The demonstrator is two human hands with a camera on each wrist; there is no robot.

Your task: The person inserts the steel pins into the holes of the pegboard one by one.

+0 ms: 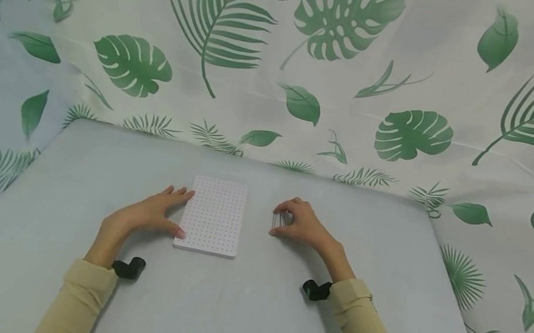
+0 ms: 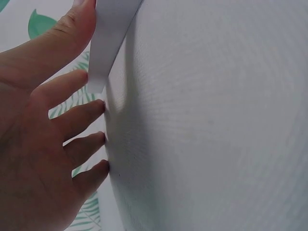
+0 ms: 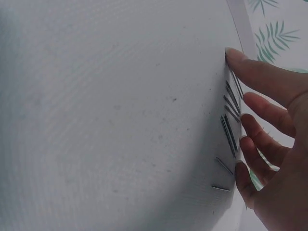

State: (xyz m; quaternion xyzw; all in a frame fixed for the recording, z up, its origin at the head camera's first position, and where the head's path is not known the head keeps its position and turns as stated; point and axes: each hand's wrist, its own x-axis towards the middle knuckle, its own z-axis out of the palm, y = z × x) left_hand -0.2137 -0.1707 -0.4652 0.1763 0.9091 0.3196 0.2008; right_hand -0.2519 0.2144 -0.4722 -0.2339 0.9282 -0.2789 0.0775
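Note:
A white board [image 1: 212, 216] with a grid of small holes lies flat on the table. My left hand [image 1: 146, 213] is at its left side, fingers spread; the thumb and index finger touch the board's edge, and in the left wrist view the other fingertips rest on the table. Right of the board, my right hand [image 1: 308, 228] is low over several thin metal pins [image 3: 229, 137] lying on the table. Its thumb and index finger appear to pinch one metal pin [image 3: 237, 84] by its ends. The other fingertips rest beside the loose pins.
The pale table [image 1: 219, 313] carries the board and pins. Behind and beside it hangs a white cloth [image 1: 345, 85] printed with green leaves. A black wrist camera [image 1: 130, 268] sits on the left wrist, another black wrist camera [image 1: 316, 290] on the right.

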